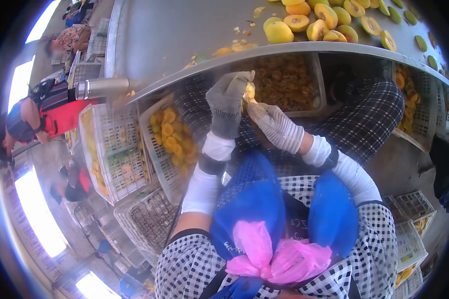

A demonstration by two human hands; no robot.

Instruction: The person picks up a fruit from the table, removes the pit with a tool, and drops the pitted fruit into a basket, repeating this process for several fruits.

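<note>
Both my hands wear grey knit gloves and meet just below the metal table's edge. My left hand (228,102) is closed, its fingers curled round a small piece of yellow peach (250,92). From the right, my right hand (278,125) pinches the lower end of that same piece. The gloves partly cover the fruit, and I cannot make out whether a small tool is among the fingers. Under the hands and the table edge sits a bin of brownish pits and scraps (284,82). Cut and whole peaches (324,22) lie on the tabletop beyond.
The metal table (159,30) has a raised rim. A steel flask (102,88) stands at its left. Crates of yellow fruit halves flank my knees, one left (172,134) and one right (409,94). A dark-bottomed crate (147,219) is lower left. Other people sit far left.
</note>
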